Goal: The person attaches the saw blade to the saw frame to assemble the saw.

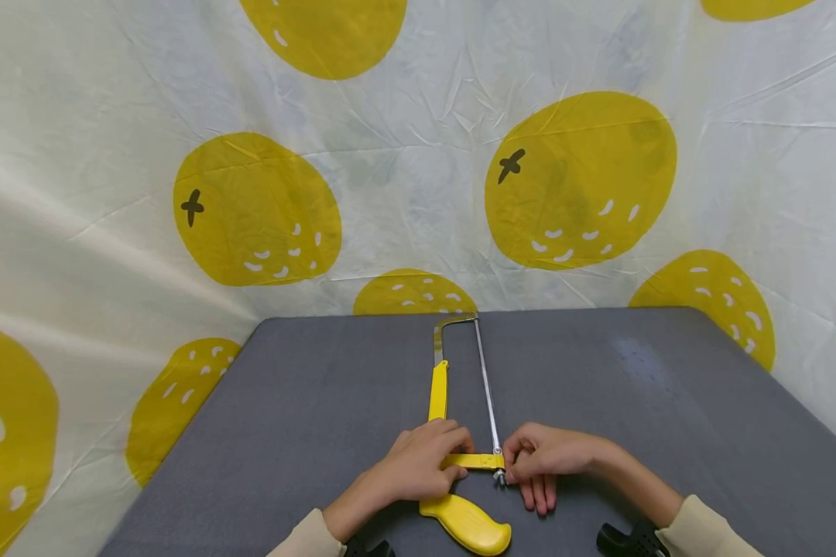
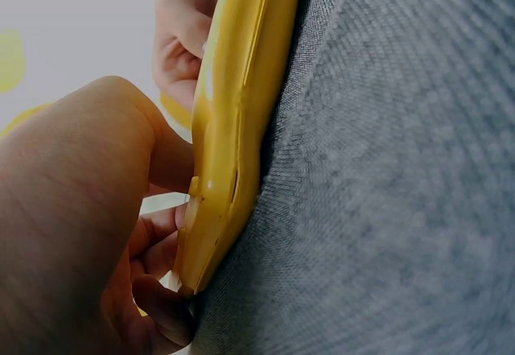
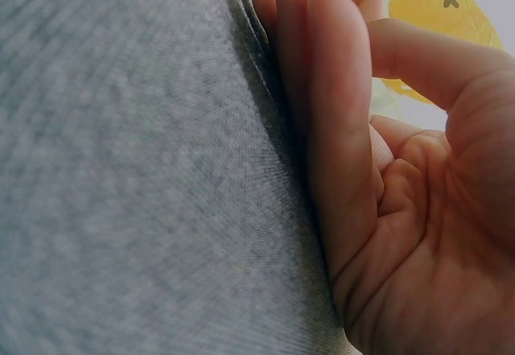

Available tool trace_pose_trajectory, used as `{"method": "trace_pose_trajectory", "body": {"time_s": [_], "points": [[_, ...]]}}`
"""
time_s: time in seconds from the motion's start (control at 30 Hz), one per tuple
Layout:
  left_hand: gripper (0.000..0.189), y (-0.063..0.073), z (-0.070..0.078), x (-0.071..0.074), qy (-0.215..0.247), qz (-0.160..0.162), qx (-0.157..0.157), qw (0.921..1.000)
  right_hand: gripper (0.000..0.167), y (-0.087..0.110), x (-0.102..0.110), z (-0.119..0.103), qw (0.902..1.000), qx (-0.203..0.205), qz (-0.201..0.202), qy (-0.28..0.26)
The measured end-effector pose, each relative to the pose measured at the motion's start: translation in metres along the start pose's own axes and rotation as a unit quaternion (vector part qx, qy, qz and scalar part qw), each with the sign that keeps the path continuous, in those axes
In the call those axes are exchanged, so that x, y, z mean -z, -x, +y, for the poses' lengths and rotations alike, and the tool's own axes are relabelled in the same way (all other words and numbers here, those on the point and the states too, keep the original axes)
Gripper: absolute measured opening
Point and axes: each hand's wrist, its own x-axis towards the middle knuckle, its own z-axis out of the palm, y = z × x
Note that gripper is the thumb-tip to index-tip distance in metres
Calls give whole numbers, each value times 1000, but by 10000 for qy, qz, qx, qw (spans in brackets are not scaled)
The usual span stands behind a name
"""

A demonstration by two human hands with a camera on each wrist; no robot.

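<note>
The hacksaw (image 1: 438, 394) lies on the bench (image 1: 320, 402) before me.
My left hand (image 1: 421, 462) grips its frame; my right hand (image 1: 550, 450) is beside the wing nut (image 1: 499, 478), pinching or not I cannot tell. If my left grip slackens, the blade (image 1: 488, 383) could swing and graze me.

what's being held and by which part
The left hand holds the hacksaw by its yellow frame, just beyond the handle. The right hand is at the end of the crossbar; whether it grips cannot be told.
</note>
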Motion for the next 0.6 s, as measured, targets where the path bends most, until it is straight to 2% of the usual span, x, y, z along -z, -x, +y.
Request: {"method": "trace_pose_trajectory", "body": {"time_s": [0.6], "points": [[15,0,-1,-2,-6,28,-11,10000,32,-1,0,2,10000,-30,29,3]]}}
